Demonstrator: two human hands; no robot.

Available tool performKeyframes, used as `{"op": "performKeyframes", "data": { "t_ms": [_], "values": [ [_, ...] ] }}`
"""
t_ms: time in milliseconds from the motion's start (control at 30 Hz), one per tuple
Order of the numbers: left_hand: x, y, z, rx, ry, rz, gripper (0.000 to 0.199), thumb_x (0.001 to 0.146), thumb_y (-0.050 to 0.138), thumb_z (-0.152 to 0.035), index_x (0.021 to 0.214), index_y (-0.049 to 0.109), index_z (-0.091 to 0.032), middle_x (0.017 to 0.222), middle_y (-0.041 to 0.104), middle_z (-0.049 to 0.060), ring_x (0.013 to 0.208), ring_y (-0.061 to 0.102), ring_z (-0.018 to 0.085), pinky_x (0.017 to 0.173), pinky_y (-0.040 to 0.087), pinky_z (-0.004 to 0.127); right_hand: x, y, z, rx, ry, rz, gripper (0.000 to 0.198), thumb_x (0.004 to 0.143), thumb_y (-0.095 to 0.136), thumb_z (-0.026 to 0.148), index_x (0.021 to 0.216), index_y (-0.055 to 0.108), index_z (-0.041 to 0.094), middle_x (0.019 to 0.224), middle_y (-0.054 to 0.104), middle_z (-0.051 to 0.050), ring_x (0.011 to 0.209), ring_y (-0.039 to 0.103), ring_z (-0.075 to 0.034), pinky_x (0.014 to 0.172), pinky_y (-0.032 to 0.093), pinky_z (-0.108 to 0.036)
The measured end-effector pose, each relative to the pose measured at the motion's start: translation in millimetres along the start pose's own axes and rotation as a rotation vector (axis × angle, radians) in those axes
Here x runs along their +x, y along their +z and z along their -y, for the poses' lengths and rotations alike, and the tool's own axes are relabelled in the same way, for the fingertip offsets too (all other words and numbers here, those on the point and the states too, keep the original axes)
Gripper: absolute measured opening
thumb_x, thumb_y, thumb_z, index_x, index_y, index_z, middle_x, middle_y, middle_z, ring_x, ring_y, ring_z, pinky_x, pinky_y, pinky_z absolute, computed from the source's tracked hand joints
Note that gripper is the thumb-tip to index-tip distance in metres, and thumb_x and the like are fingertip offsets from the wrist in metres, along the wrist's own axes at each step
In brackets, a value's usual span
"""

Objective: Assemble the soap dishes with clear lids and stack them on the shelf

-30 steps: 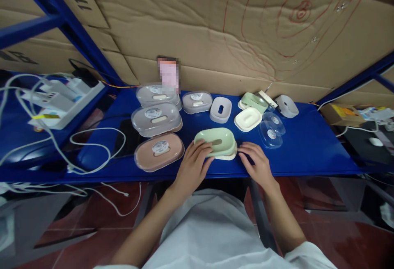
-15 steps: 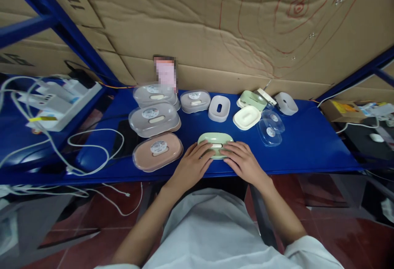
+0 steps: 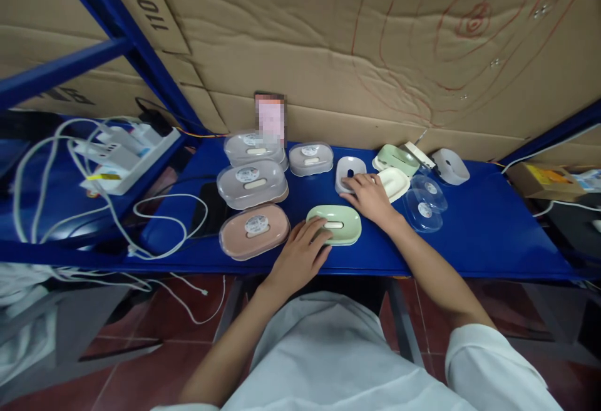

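My left hand [image 3: 303, 251] rests on the left side of a pale green oval plastic box [image 3: 347, 230], fingers stretched and apart over its top. The box lies flat near the table's front edge, with a cream strip in its middle. Farther back, my right hand [image 3: 373, 197] is at the near end of a light grey oval plastic cover [image 3: 351, 165]. Its fingers lie over the cover's top by the dark slot, with the thumb at the near wall. A cream oval tray [image 3: 395, 184] sits right behind this hand, partly hidden by it.
Several lidded oval boxes, including a pink one [image 3: 253, 242], stand at left. Another green cover [image 3: 399, 159], a grey cover [image 3: 451, 166] and clear lids [image 3: 425, 210] lie at right. A phone [image 3: 271, 119] leans on the cardboard. White cables [image 3: 159, 198] loop at far left.
My right hand has left the green box and moved back to the light grey cover. My left hand stays on the green box. The view has shifted slightly left.
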State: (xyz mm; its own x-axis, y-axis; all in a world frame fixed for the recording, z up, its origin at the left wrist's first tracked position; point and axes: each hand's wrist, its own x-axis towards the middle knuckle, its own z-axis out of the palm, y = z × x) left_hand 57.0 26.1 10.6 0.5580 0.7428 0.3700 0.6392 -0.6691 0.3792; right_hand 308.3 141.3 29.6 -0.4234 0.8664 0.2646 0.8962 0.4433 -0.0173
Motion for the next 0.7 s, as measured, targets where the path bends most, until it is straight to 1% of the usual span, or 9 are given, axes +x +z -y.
{"op": "performKeyframes", "data": {
  "t_ms": [67,167,267,400,467,533,633,700],
  "values": [
    [0,0,0,0.005,-0.004,0.000,0.023,0.106,0.057,-0.024,0.129,0.063,-0.021,0.148,0.062,0.013,0.147,0.054,0.031,0.122,0.045,0.054,-6,1,-4,0.032,0.039,-0.013,0.039,0.107,0.055,0.035,0.140,0.067,0.018,0.129,0.072,-0.016,0.122,0.062,-0.035,0.109,0.037,-0.049],
    [0,0,-1,0.005,-0.014,-0.010,0.023,0.106,0.057,-0.024,0.128,0.063,-0.021,0.147,0.063,0.013,0.145,0.055,0.030,0.121,0.046,0.053,-10,-2,-9,0.103,0.115,-0.042,0.038,0.105,0.051,0.024,0.138,0.067,0.018,0.135,0.071,-0.015,0.125,0.061,-0.033,0.107,0.039,-0.048],
    [0,-1,-2,0.005,-0.022,-0.030,0.021,0.106,0.057,-0.023,0.126,0.064,-0.021,0.146,0.063,0.013,0.143,0.057,0.030,0.119,0.047,0.052,-10,-6,-12,0.145,0.169,-0.094,0.040,0.100,0.049,0.018,0.135,0.068,0.016,0.136,0.071,-0.015,0.125,0.060,-0.034,0.105,0.040,-0.048],
    [0,0,-3,0.024,-0.010,-0.047,0.020,0.105,0.058,-0.022,0.124,0.065,-0.021,0.145,0.065,0.012,0.143,0.057,0.031,0.118,0.047,0.053,-10,-9,-14,0.131,0.206,-0.100,0.033,0.092,0.051,0.013,0.118,0.070,0.017,0.128,0.074,-0.015,0.122,0.061,-0.034,0.106,0.040,-0.048],
    [0,1,-3,0.031,0.004,-0.053,0.020,0.105,0.057,-0.021,0.123,0.065,-0.020,0.144,0.067,0.012,0.143,0.057,0.031,0.118,0.046,0.053,-10,-10,-13,0.113,0.210,-0.090,0.030,0.094,0.050,0.014,0.116,0.070,0.017,0.127,0.074,-0.015,0.123,0.061,-0.034,0.108,0.038,-0.049],
    [0,1,-2,0.034,0.010,-0.054,0.020,0.106,0.056,-0.022,0.124,0.065,-0.020,0.143,0.068,0.011,0.143,0.057,0.031,0.117,0.047,0.053,-10,-9,-11,0.101,0.194,-0.093,0.030,0.100,0.048,0.021,0.122,0.068,0.017,0.130,0.074,-0.015,0.125,0.061,-0.033,0.110,0.036,-0.049],
    [0,2,-1,0.035,0.010,-0.056,0.020,0.107,0.055,-0.023,0.124,0.065,-0.020,0.144,0.068,0.011,0.143,0.057,0.031,0.117,0.047,0.052,-10,-6,-7,0.072,0.151,-0.111,0.042,0.107,0.049,0.038,0.140,0.061,0.015,0.139,0.070,-0.017,0.131,0.058,-0.034,0.112,0.034,-0.050],
    [0,2,-1,0.035,0.010,-0.054,0.020,0.107,0.055,-0.024,0.125,0.065,-0.021,0.144,0.068,0.011,0.143,0.057,0.030,0.117,0.047,0.052,-10,-3,-6,0.050,0.132,-0.096,0.049,0.107,0.052,0.042,0.147,0.058,0.015,0.141,0.069,-0.018,0.132,0.057,-0.036,0.113,0.033,-0.051]
  ]
}}
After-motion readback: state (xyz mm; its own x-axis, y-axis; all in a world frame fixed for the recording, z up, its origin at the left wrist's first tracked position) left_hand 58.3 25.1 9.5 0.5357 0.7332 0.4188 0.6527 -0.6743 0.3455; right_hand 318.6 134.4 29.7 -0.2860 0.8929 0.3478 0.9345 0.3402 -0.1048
